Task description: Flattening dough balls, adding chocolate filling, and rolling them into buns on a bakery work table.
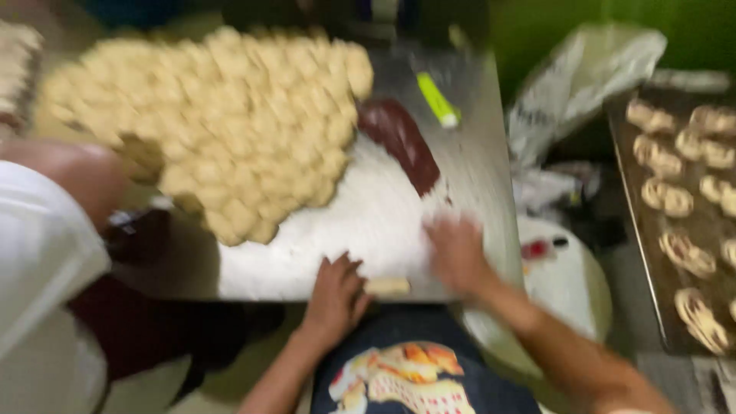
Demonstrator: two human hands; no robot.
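Note:
The picture is motion-blurred. My left hand (335, 295) rests palm down at the near edge of a floured metal table (475, 165), fingers over one end of a small pale dough roll (387, 286). A little to the right, my right hand (458, 253) is blurred above the floured surface, its fingers spread and holding nothing that I can make out. A big heap of small pale dough pieces (230, 123) covers the far left part of the table.
A dark red smear (399, 138) and a yellow-green tube (437, 100) lie behind the flour. A baking tray (652, 268) with shaped spiral pastries (667, 198) stands at the right. A crumpled plastic bag (583, 77) and a white bucket lid (563, 276) lie between. Another person's white sleeve (38, 245) is at left.

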